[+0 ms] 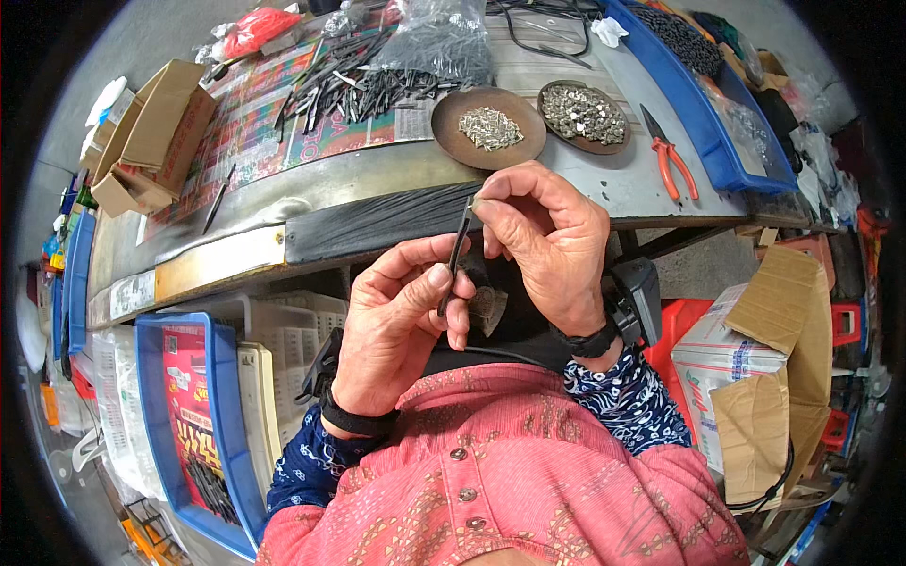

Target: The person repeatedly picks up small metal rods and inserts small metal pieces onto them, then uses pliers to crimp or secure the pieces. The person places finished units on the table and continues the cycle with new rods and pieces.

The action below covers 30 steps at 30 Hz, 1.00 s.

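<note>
My left hand (401, 321) pinches the lower part of a thin black strip (457, 255) between thumb and fingers. My right hand (547, 236) grips the strip's upper end with its fingertips, just in front of the workbench edge. Both hands are held close together above my lap, over a dark object (486, 307) partly hidden behind them. On the bench just beyond sit a round brown dish (453, 141) with a small heap of silvery metal pieces and a second dish (583, 115) filled with similar pieces.
A pile of black strips (359, 85) lies on a colourful sheet at the back. Red-handled pliers (670, 156) rest right of the dishes, beside a blue tray (708, 123). Cardboard boxes (151, 132) stand far left; a blue crate (222, 415) sits below left, another box (755, 377) right.
</note>
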### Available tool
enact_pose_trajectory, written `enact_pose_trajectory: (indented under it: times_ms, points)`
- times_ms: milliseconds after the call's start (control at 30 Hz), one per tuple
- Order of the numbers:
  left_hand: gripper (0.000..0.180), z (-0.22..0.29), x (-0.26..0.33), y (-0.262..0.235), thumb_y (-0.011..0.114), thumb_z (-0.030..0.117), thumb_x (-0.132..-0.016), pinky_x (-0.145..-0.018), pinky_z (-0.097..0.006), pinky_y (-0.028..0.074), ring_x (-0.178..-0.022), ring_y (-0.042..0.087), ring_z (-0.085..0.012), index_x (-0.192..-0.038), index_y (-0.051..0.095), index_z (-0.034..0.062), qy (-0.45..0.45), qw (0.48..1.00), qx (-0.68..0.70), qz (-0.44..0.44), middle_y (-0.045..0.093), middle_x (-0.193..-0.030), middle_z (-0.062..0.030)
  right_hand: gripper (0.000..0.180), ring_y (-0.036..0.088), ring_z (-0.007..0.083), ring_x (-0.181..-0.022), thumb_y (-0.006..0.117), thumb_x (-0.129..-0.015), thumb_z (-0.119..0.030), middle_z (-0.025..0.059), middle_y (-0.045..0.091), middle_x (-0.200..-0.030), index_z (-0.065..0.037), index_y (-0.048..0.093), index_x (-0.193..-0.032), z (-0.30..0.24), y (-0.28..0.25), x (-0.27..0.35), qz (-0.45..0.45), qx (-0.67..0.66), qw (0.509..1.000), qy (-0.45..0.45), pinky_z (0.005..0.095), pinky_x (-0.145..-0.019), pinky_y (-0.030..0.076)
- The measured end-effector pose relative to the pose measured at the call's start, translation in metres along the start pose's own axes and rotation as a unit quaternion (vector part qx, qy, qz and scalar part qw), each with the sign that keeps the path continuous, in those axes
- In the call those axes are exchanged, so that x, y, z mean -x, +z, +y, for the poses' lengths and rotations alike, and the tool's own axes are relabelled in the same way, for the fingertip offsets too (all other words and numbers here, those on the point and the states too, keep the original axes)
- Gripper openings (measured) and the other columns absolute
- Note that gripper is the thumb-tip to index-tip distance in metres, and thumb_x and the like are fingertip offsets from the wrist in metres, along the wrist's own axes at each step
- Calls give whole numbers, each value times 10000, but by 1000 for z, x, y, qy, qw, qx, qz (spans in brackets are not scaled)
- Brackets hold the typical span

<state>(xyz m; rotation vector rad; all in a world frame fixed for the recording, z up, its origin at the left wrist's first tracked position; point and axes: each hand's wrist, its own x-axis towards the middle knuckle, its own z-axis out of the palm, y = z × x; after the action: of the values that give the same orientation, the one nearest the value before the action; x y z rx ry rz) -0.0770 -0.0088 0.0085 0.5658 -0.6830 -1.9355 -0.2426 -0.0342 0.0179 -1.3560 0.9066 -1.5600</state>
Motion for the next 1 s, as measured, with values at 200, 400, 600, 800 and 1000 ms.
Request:
enact_pose_trajectory:
  times_ms: [200, 400, 600, 800, 1000]
  points:
    - [264, -1, 0, -1, 580, 71, -938, -534, -283, 529, -638, 627, -173, -1183, 571, -24, 7, 1000, -1, 5, 655, -889, -139, 69, 561, 53, -668, 638, -880, 12, 12, 611, -851, 12, 618, -946, 1, -3, 1, -5, 54, 998, -17, 195, -576, 471]
    - [267, -8, -1, -3, 587, 43, -928, -546, -278, 541, -648, 641, -169, -1181, 573, -41, 58, 997, -48, 13, 669, -890, -140, 66, 573, 57, -680, 652, -862, 4, 19, 609, -844, 15, 624, -921, 5, -2, 2, 7, 108, 992, -64, 200, -581, 466]
    - [274, -15, -1, -3, 602, 13, -914, -561, -257, 547, -665, 643, -151, -1175, 578, -69, 132, 977, -163, 36, 675, -883, -124, 62, 566, 54, -664, 645, -879, 7, 21, 625, -820, 26, 634, -937, 3, -2, 4, 0, 97, 995, -22, 194, -580, 467]
    - [258, -20, -3, -6, 587, -26, -912, -569, -253, 544, -674, 638, -143, -1167, 589, -65, 172, 964, -202, 22, 672, -883, -120, 74, 566, 65, -604, 668, -870, -20, 31, 627, -736, 34, 644, -913, 0, -1, 4, 8, 35, 997, 74, 194, -554, 463]
    - [265, -23, -4, -10, 579, -54, -907, -570, -252, 540, -677, 637, -141, -1172, 593, -52, 185, 960, -209, 7, 671, -886, -119, 89, 564, 61, -558, 689, -858, -47, 17, 639, -719, 21, 655, -904, 6, -5, 0, -5, -31, 993, 110, 200, -505, 458]
